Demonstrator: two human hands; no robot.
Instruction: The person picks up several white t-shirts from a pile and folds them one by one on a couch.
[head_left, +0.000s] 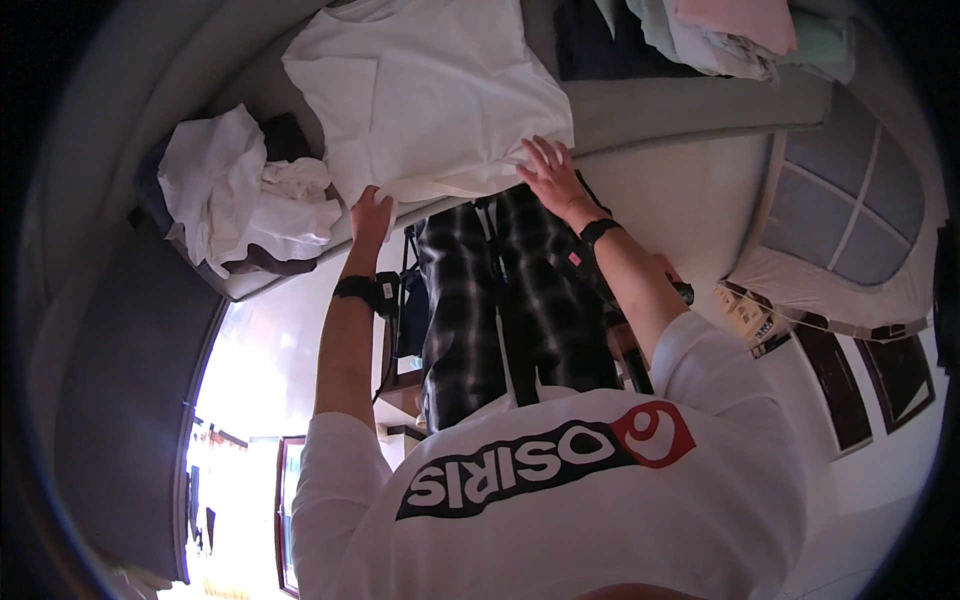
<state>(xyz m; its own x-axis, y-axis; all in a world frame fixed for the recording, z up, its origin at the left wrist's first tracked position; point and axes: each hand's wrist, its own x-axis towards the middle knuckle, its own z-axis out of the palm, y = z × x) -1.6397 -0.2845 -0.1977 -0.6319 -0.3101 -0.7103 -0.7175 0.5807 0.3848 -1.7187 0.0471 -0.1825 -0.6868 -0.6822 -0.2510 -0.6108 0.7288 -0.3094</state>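
Note:
A white T-shirt (442, 97) lies spread on a grey surface before me, its neckline at the far side and its hem towards me. At the hem's left corner my left hand (371, 214) pinches the fabric between thumb and fingers. My right hand (549, 172) rests at the right end of the hem, its fingers spread; whether they grip any cloth I cannot tell. Some folds run along the hem between the two hands. Both wrists or forearms wear black straps.
Crumpled white clothes (232, 195) are heaped at the left, with a dark sock-like cloth (270, 261) beneath. Folded pink and pale green cloths (735, 26) are stacked at the far right, beside a dark cloth (615, 49). The surface's near edge (697, 136) runs just below the shirt.

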